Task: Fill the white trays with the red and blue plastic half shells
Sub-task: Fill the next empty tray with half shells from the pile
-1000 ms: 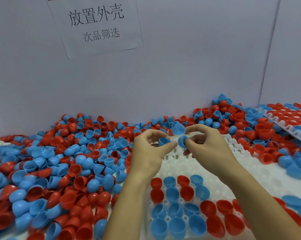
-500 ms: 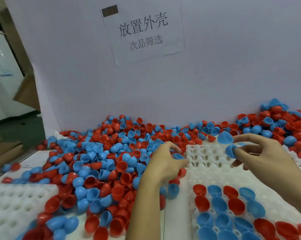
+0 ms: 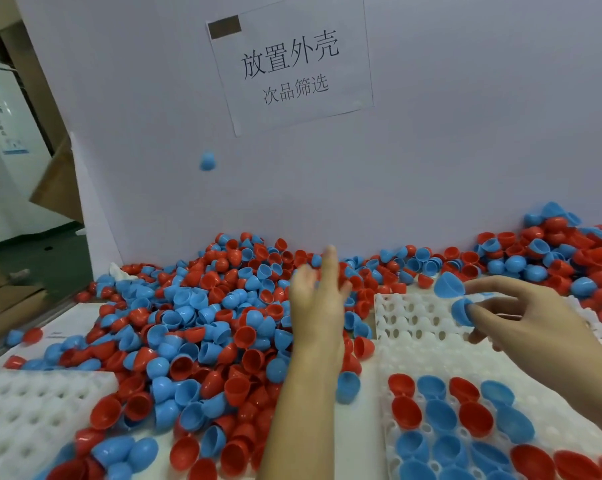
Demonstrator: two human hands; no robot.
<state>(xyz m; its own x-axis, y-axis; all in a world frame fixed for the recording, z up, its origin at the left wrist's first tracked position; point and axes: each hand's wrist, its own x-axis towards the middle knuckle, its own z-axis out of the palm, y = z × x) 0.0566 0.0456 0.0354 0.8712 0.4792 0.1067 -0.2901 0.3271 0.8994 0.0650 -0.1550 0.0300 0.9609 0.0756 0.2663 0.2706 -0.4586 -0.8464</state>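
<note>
Head view only. Left hand (image 3: 315, 303) is raised above the big loose pile of red and blue plastic half shells (image 3: 202, 323), fingers straight and spread, holding nothing, a bit motion-blurred. One small blue plastic half shell (image 3: 207, 161) is in mid-air, well above the pile and to the upper left of the left hand, seen against the pale grey back wall panel (image 3: 465, 150). Right hand (image 3: 521, 317) is out to the right of the pile, over the white moulded plastic tray (image 3: 413, 327), pinching two blue half shells: upper blue shell (image 3: 448, 285) at the index fingertip, lower blue shell (image 3: 463, 311) between thumb and middle fingers, the other fingers loosely curled. The tray under that hand is bare at its far end near the pile; its near rows hold seated shells, open side up, red and blue mixed (image 3: 459, 417). A stray blue shell (image 3: 348, 388) and a red shell (image 3: 363, 348) lie just beside the tray's left edge, close against the left forearm. A second white moulded tray (image 3: 25, 410) sits on the near left side of the pile, pockets bare, with shells spilling against its right and lower edge. More shells are heaped to the far right of the pile along the wall (image 3: 552, 258). A white paper sign with black printed characters (image 3: 290, 64) is taped to the wall above the pile. Brown cardboard (image 3: 55, 188) leans beyond the wall's left end.
</note>
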